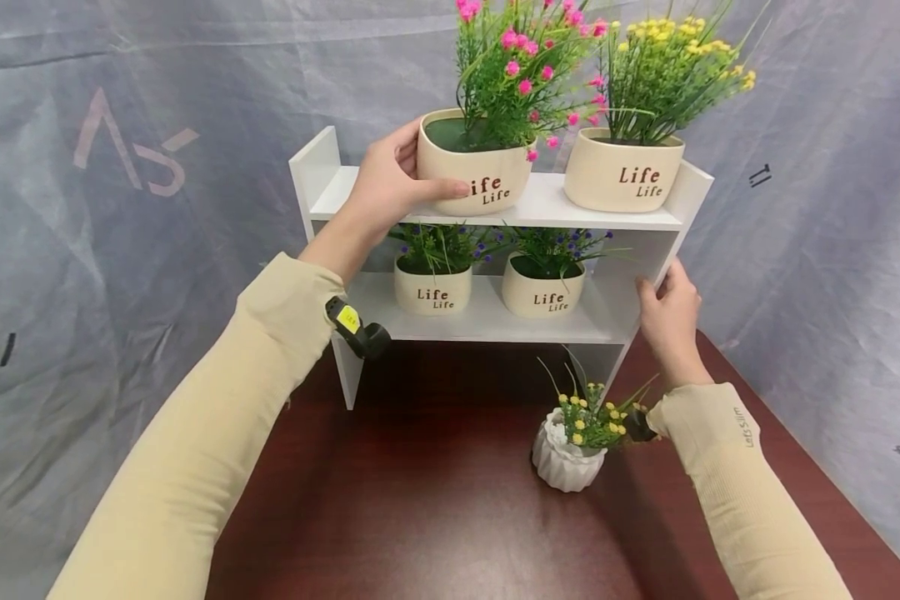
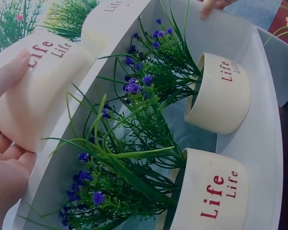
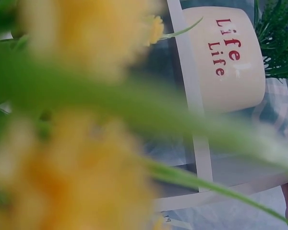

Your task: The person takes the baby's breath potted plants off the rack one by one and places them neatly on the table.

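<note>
My left hand (image 1: 393, 179) grips a cream flowerpot (image 1: 487, 179) lettered "Life" and planted with pink flowers. Its thumb lies across the front, and the pot is at the top tier of a white two-tier shelf (image 1: 607, 325). In the left wrist view, the fingers (image 2: 9, 148) curl under that pot. The right hand (image 1: 671, 321) holds the edge of the shelf's right side panel between thumb and fingers. Beside the pink one, a cream pot (image 1: 592, 171) with yellow flowers stands at the top tier's right end.
Two cream pots, a left one (image 1: 412, 292) and a right one (image 1: 525, 292), both with blue-purple flowers, stand on the lower tier. A small white ribbed pot (image 1: 562, 467) with yellow flowers sits on the dark red table (image 1: 420, 500), near the right forearm. Grey cloth (image 1: 157, 275) hangs behind.
</note>
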`<state>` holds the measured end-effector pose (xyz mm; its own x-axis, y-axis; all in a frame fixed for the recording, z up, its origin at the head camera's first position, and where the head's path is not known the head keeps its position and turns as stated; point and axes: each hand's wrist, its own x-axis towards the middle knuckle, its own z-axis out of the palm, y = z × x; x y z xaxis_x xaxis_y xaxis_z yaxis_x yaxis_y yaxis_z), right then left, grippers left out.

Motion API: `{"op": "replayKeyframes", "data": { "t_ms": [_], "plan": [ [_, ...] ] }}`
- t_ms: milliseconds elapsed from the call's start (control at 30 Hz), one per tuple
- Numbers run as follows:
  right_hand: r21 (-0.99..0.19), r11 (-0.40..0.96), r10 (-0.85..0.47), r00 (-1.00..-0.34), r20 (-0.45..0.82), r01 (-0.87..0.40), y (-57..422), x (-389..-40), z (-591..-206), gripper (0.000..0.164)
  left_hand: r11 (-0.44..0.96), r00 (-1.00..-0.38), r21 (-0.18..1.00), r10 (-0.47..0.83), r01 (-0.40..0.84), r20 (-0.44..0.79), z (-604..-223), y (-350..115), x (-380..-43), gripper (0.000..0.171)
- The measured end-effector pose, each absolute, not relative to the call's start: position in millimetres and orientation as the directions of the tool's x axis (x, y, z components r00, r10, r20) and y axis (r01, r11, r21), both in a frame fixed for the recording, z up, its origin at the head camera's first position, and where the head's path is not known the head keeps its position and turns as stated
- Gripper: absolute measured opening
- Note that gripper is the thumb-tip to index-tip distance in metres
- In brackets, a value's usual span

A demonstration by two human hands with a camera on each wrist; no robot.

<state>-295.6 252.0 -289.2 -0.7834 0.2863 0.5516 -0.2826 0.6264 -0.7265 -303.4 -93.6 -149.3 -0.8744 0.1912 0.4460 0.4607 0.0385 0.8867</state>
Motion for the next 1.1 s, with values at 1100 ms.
{"op": "replayKeyframes", "data": {
  "t_ms": [1100],
  "plan": [
    [-0.738,0.617,0.289,-0.794,0.535,-0.273,251.7,-296.1,-288.1,0.038,-0.040,-0.843,0.859,0.176,0.510,0.509,-175.6,-106.0,-246.3,0.088]
  ]
}}
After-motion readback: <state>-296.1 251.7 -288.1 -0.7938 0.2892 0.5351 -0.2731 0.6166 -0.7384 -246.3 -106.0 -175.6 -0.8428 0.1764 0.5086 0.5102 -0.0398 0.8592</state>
